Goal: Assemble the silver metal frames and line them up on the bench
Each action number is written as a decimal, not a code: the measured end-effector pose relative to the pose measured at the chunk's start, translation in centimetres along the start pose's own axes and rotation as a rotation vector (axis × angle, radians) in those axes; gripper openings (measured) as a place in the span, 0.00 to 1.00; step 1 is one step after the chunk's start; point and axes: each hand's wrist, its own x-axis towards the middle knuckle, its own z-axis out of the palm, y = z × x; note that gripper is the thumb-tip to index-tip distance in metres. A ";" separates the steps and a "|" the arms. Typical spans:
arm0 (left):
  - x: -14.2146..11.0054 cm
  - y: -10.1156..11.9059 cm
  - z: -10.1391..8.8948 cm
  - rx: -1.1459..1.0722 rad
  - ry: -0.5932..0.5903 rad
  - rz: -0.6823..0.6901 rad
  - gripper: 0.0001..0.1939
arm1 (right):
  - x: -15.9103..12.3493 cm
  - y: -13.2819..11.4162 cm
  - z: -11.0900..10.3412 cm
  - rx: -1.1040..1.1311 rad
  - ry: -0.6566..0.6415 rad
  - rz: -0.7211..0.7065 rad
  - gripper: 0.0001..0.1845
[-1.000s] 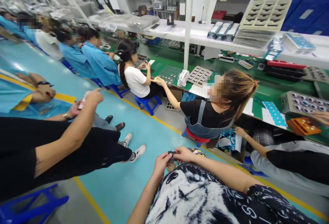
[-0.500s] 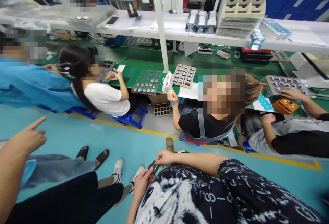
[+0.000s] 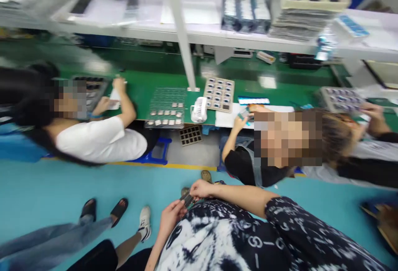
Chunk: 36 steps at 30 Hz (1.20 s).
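In front of my body, low in the head view, my left hand [image 3: 173, 216] and my right hand [image 3: 201, 189] are together. Between them is a small dark flat piece [image 3: 186, 199], too small and blurred to name. The left fingers pinch its lower side, while those of the right close on its upper end. My patterned black and white shirt lies just below.
Co-workers sit along a green workbench [image 3: 139, 84]. On it stand a white fan [image 3: 199, 109], a beige compartment tray [image 3: 231, 93] and a clear tray [image 3: 155, 101] of small parts. A shelf [image 3: 139, 30] runs above. Beside me on the left are other people's legs.
The view has shifted and come closer to the bench. A pointing hand at the left has gone from view. The co-worker ahead now holds a small packet. My hands keep hold of the dark piece.
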 end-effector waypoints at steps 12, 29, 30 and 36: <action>9.9 4.2 -5.2 -0.274 -0.327 0.042 0.19 | 6.9 -5.3 -0.9 -0.033 0.131 0.003 0.15; 21.0 7.7 -15.2 -0.378 -0.411 -0.024 0.22 | 15.2 -18.2 0.2 -0.302 0.342 -0.081 0.12; 21.7 7.4 -15.3 -0.376 -0.402 -0.047 0.23 | 15.7 -19.0 -0.2 -0.343 0.346 -0.091 0.12; 25.6 5.3 -15.8 -0.385 -0.298 -0.237 0.25 | 21.6 -28.1 -7.0 -0.577 0.424 -0.213 0.22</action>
